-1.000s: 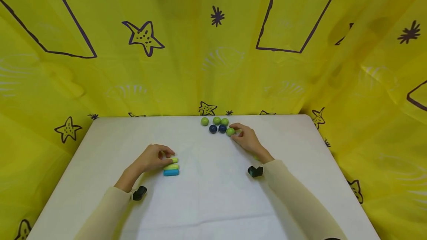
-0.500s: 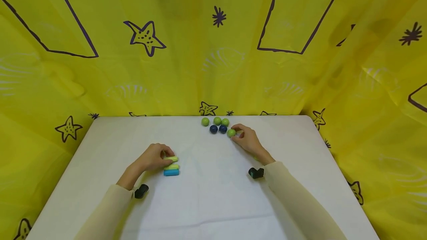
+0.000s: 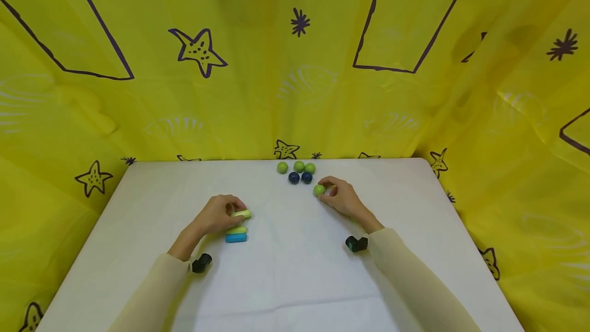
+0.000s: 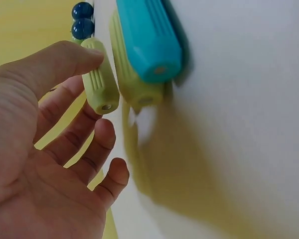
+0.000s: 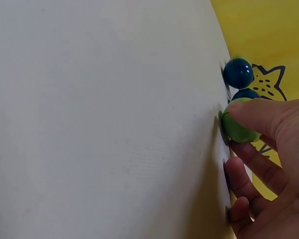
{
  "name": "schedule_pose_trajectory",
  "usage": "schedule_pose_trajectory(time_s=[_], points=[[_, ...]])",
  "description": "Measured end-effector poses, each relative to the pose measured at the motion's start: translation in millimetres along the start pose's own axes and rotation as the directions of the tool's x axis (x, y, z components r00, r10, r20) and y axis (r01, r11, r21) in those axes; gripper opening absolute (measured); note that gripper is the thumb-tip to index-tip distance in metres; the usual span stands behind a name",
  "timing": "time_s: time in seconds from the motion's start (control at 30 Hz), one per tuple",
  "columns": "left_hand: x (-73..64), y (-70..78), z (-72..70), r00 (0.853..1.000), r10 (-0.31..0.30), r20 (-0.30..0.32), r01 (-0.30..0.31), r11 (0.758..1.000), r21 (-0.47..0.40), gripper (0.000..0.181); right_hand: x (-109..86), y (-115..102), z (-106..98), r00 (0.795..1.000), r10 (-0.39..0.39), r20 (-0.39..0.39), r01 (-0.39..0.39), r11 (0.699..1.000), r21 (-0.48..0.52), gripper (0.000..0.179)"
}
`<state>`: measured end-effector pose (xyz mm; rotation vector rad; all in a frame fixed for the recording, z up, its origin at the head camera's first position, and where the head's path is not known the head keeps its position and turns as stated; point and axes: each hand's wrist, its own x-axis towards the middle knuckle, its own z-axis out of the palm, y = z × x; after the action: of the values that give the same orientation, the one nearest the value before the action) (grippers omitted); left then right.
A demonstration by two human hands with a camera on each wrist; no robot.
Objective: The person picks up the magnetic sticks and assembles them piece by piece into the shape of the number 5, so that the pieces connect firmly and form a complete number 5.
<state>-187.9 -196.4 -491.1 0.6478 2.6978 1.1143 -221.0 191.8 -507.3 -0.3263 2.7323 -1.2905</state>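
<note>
Your head camera looks forward and down from above at the white table (image 3: 295, 275). Close by your left hand (image 3: 216, 215) and right hand (image 3: 343, 198), the wrist cameras (image 3: 202, 263) look low across it; both share the dark blue balls (image 3: 294, 178), upper left and upper right respectively.

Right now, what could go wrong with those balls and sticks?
The held green ball is round, so it might slip from the right hand and roll away. The loose green balls sit near the back edge of the table, so a bump might send one over it. The left hand pinches a yellow stick close to another yellow stick and a blue stick, so it might nudge those.
</note>
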Motion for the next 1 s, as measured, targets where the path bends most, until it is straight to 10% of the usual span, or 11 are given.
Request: schedule_pose_trajectory(time_s=[1.0], points=[[70.4,59.7,63.5,0.994,0.097,-0.057,-0.098,0.995,-0.007,0.014,-24.1,-15,19,1.0,-0.024,0.016,0.024,1.0,-0.002,0.034]])
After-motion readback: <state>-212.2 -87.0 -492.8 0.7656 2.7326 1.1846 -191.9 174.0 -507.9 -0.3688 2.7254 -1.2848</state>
